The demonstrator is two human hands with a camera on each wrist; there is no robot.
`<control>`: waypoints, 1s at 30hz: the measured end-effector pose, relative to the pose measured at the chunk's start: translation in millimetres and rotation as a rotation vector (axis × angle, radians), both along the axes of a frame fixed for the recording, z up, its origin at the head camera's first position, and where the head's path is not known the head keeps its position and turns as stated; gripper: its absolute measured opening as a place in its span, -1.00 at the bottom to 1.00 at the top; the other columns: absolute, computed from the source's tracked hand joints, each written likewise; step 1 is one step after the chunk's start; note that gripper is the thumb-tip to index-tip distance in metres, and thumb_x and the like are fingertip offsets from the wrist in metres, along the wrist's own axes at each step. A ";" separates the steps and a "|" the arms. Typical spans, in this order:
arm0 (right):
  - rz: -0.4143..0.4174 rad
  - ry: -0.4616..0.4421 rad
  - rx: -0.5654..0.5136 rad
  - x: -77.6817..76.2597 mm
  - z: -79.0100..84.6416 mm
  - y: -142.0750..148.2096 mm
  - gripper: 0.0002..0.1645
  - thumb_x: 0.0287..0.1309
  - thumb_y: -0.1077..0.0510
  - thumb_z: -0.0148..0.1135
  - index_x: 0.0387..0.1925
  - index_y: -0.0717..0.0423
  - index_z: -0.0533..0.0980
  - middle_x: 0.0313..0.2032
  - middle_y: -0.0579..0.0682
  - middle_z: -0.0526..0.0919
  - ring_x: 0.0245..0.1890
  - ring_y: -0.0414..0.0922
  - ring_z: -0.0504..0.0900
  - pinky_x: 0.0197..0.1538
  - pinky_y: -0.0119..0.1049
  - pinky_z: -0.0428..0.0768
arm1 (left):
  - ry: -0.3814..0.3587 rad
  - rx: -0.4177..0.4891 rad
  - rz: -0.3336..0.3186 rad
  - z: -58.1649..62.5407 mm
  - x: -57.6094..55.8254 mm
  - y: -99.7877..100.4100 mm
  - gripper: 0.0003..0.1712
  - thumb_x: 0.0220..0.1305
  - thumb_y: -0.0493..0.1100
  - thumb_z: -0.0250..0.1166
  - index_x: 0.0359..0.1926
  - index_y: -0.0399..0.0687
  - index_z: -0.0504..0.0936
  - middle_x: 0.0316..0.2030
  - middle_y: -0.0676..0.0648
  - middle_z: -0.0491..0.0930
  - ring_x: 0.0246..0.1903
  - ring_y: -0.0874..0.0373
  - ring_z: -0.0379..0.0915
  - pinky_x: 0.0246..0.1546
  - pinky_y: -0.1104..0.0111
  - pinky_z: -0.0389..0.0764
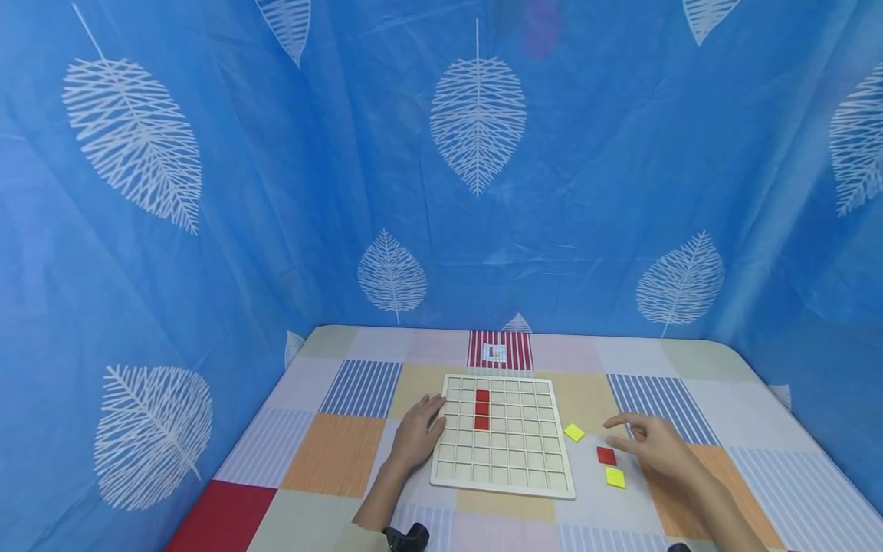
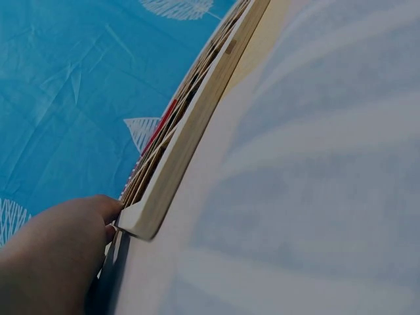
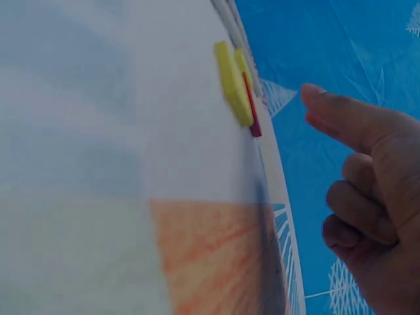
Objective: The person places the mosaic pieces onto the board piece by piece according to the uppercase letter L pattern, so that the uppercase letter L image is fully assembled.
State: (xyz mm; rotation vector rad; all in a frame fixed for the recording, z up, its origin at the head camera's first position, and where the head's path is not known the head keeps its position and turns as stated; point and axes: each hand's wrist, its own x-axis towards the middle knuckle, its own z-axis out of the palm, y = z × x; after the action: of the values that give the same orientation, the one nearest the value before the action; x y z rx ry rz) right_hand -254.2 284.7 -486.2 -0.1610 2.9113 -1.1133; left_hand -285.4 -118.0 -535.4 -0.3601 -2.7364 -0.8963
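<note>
A cream grid board lies on the table, with red square tiles in one column of its upper left part. My left hand rests at the board's left edge, its fingertips touching the rim; the left wrist view shows the same hand at the board's corner. To the right of the board, my right hand is held above the cloth, index finger and thumb apart with nothing between them. Near its fingertips lie a loose red tile, a yellow tile and another yellow tile.
Behind the board lies a small white card printed with a grid and a dark red mark. A patchwork cloth covers the table. Blue sheeting with white leaf prints surrounds the table at the back and sides.
</note>
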 end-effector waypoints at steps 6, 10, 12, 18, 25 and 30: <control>0.022 -0.116 0.026 4.2 -6.5 7.8 -0.52 -0.18 -0.15 0.43 -0.17 -0.05 0.62 -0.56 -0.02 0.44 -0.57 -0.12 0.34 -0.65 -0.43 0.22 | 0.008 0.001 0.003 1.5 0.1 -1.0 -0.54 0.29 -0.07 0.11 0.18 -0.08 0.45 0.20 -0.10 0.39 0.26 -0.07 0.17 0.23 0.01 0.22; 0.047 -0.129 0.046 5.1 -12.0 10.0 -0.53 -0.17 -0.15 0.42 -0.18 -0.06 0.62 -0.72 -0.07 0.29 -0.68 -0.15 0.27 -0.65 -0.44 0.20 | 0.000 0.001 -0.001 2.4 0.9 -0.6 -0.54 0.29 -0.08 0.11 0.18 -0.09 0.45 0.20 -0.11 0.39 0.26 -0.08 0.17 0.23 0.00 0.21; 0.055 -0.122 0.050 5.7 -14.7 11.3 -0.57 -0.14 -0.14 0.41 -0.19 -0.07 0.62 -0.74 -0.10 0.26 -0.69 -0.18 0.24 -0.64 -0.44 0.20 | -0.010 0.001 -0.001 2.6 1.3 -0.2 -0.54 0.29 -0.08 0.11 0.18 -0.09 0.45 0.20 -0.10 0.39 0.26 -0.08 0.16 0.24 0.01 0.21; 0.052 -0.111 0.047 7.0 -17.6 10.9 -0.58 -0.15 -0.14 0.41 -0.20 -0.08 0.62 -0.74 -0.11 0.23 -0.69 -0.18 0.23 -0.63 -0.43 0.20 | -0.003 -0.003 -0.007 1.7 1.4 0.3 -0.55 0.30 -0.07 0.11 0.18 -0.08 0.45 0.21 -0.09 0.38 0.26 -0.07 0.16 0.24 0.02 0.21; 0.046 -0.107 0.070 7.6 -18.1 10.4 -0.56 -0.14 -0.15 0.40 -0.18 -0.07 0.61 -0.73 -0.11 0.25 -0.68 -0.18 0.24 -0.63 -0.43 0.20 | 0.008 0.001 -0.011 1.3 1.4 0.5 -0.55 0.29 -0.09 0.11 0.18 -0.10 0.46 0.20 -0.10 0.39 0.26 -0.07 0.17 0.25 0.04 0.20; 0.033 -0.098 0.081 6.7 -18.7 11.6 -0.53 -0.15 -0.14 0.41 -0.16 -0.05 0.60 -0.73 -0.11 0.24 -0.69 -0.19 0.22 -0.64 -0.43 0.20 | 0.008 0.004 -0.010 1.9 1.3 0.4 -0.55 0.29 -0.08 0.11 0.18 -0.10 0.46 0.20 -0.10 0.39 0.26 -0.07 0.17 0.25 0.04 0.20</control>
State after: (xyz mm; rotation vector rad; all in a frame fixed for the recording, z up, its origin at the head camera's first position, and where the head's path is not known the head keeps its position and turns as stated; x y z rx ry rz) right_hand -247.5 296.3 -504.9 -0.1476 2.8507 -0.9673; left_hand -284.1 -117.6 -533.5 -0.3755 -2.7275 -0.9010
